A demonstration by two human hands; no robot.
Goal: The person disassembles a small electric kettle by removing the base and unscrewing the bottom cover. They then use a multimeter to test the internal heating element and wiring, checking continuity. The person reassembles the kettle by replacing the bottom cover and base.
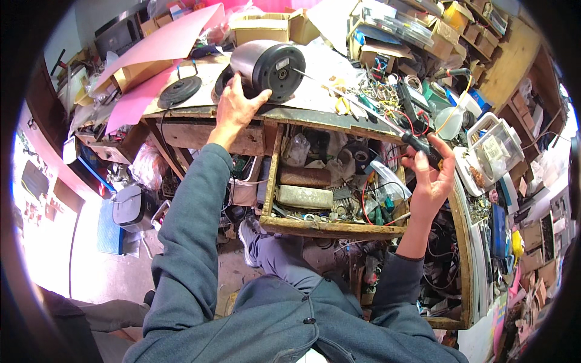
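Note:
A dark metallic kettle (249, 58) lies on its side on the workbench, its round black bottom (279, 88) turned to the right. My left hand (235, 109) grips its lower side, fingers on the body and thumb at the bottom's rim. My right hand (431, 172) is closed round the black handle of a long screwdriver (417, 144). The screwdriver's thin shaft slants up and left, and its tip appears at the kettle's bottom; whether it touches cannot be told. Left of the kettle lies a round black power base (180, 92) with a cord.
Below the bench edge, an open wooden drawer (330, 228) holds blocks, wires and tools. Pliers (343, 107), tangled wires and tools crowd the bench's right side. A clear plastic container (496, 148) stands far right. Another person's trouser leg (115, 316) shows at lower left.

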